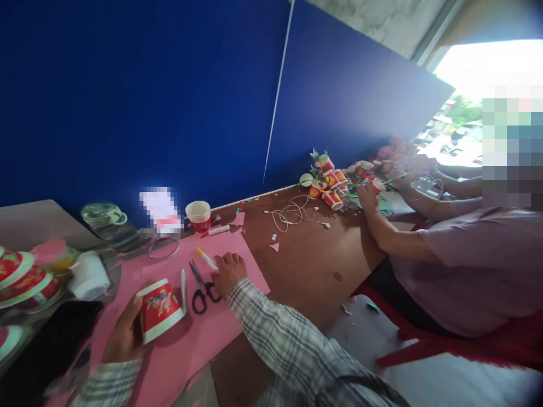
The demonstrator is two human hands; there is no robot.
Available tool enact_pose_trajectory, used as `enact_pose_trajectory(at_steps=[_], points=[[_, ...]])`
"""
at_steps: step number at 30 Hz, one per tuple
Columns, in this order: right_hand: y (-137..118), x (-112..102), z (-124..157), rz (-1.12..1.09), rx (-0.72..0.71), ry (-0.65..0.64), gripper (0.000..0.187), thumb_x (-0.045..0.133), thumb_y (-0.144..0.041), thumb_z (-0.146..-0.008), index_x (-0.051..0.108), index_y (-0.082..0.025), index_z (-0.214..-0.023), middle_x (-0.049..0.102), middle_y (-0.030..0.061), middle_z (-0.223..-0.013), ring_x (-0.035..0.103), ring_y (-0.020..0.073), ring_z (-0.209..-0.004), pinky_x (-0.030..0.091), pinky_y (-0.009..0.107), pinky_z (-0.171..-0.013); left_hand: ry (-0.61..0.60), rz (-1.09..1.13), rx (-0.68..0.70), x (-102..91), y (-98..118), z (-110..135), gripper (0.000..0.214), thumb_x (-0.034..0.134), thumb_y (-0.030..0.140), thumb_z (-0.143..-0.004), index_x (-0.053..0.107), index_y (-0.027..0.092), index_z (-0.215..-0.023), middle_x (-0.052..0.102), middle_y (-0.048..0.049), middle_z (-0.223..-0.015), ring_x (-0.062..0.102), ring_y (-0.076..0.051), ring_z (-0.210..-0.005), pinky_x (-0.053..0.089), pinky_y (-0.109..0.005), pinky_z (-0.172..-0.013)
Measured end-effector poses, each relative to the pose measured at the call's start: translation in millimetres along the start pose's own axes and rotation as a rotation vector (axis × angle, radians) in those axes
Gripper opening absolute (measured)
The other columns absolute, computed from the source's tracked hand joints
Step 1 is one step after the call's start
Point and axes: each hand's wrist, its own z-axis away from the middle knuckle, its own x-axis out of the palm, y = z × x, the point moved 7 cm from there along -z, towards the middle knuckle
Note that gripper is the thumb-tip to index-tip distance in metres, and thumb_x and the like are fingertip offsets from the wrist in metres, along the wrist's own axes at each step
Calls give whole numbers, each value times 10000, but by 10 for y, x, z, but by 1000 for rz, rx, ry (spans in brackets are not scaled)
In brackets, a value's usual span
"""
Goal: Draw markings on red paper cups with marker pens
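A red paper cup point(162, 308) with white bands and a colourful print is tilted on its side in my left hand point(127, 328), whose fingers wrap round it. My right hand point(231, 272) rests low over the pink paper point(237, 305), fingers curled, at the end of a white marker with a yellow tip point(206, 258). Just left of that hand lie black-handled scissors point(199, 301), with their blades pointing away from me. Between the scissors and the cup is a silvery-white pen point(184, 288). How firmly my right fingers grip the marker is partly hidden.
Behind the paper stand a stacked paper cup point(198, 216), a white marker point(219, 230), a tape roll point(163, 247) and a clear jug point(108, 223). Red cups point(25, 277) and a dark phone point(55, 333) lie left. White earphones point(292, 215) and a co-worker's arms point(399, 237) are right.
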Motion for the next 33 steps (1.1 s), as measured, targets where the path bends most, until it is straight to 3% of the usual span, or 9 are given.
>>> enact_pose_trajectory(at_steps=[3,7,12,18,22,25,33], points=[[51,57,-31,2,5,-20,328,572,-327,-736,558,-179,-1028,580,117,-982,486,271,-967,346,407,-855,2,-6,-36,-51,-57,-59,850,652,566,-304,524,304,-1101,635,-27,-920,579,-290,-881,496,-343,-582],[63,80,-39,-11,-6,-7,241,528,-290,-764,593,-172,-963,603,110,-937,508,247,-934,336,393,-850,6,-12,-65,-98,-102,-89,848,646,576,-309,530,295,-1100,637,-43,-907,583,-298,-864,496,-348,-571],[-24,-7,-17,-61,-41,49,271,459,-291,-819,553,-223,-1064,608,65,-968,534,192,-932,356,338,-849,10,34,-52,-87,-84,-79,867,669,544,-296,523,285,-1111,639,-48,-893,579,-305,-873,496,-361,-593],[-22,-11,-12,-79,-41,84,274,456,-275,-818,542,-237,-1075,594,61,-985,530,193,-952,351,344,-874,-44,48,-9,-73,-92,-113,782,638,525,-409,512,239,-1126,639,-70,-884,584,-295,-857,489,-361,-612],[58,71,-7,-55,-33,70,268,523,-299,-774,573,-218,-1025,579,86,-967,511,232,-915,342,382,-849,-164,-64,111,-64,-115,-146,718,649,497,-425,533,257,-1092,609,-77,-992,558,-295,-925,475,-366,-669],[54,92,8,-56,-57,72,345,536,-340,-772,547,-214,-1093,555,99,-1011,497,235,-938,339,380,-857,-218,-144,156,-62,-156,-160,715,687,469,-370,568,234,-1034,579,-107,-1051,533,-309,-967,455,-376,-715],[-7,101,1,-51,-80,81,303,541,-313,-772,573,-237,-1064,567,77,-962,486,218,-919,335,372,-878,-373,-336,277,111,-175,-8,687,750,281,-245,625,219,-917,575,-121,-1032,495,-336,-1006,394,-411,-814]])
